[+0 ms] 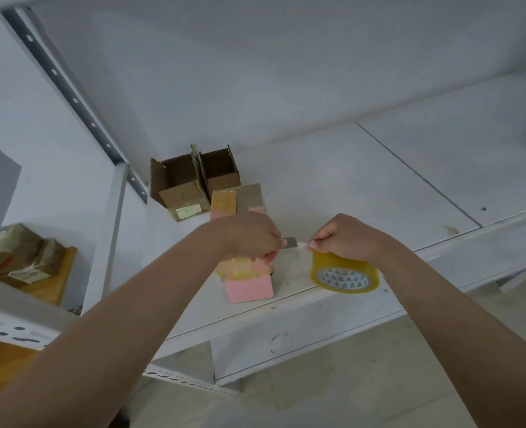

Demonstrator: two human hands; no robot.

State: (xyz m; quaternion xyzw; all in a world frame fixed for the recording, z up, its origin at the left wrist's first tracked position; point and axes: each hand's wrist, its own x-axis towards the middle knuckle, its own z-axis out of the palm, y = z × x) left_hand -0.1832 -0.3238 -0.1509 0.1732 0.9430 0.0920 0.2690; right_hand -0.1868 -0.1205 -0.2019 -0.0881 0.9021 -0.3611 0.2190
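We see the left hand (249, 239) gripping a small blade (290, 242) against the strip (302, 246) drawn from the tape roll (345, 274). The right hand (345, 239) holds the roll at the shelf (409, 180) edge, beside the pink box (249, 290).

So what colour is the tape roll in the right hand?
Translucent yellow tape roll, gripped by the right hand; head view.

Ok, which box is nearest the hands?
The pink box at the shelf's front edge, directly under the left hand; the two brown boxes stand open farther back.
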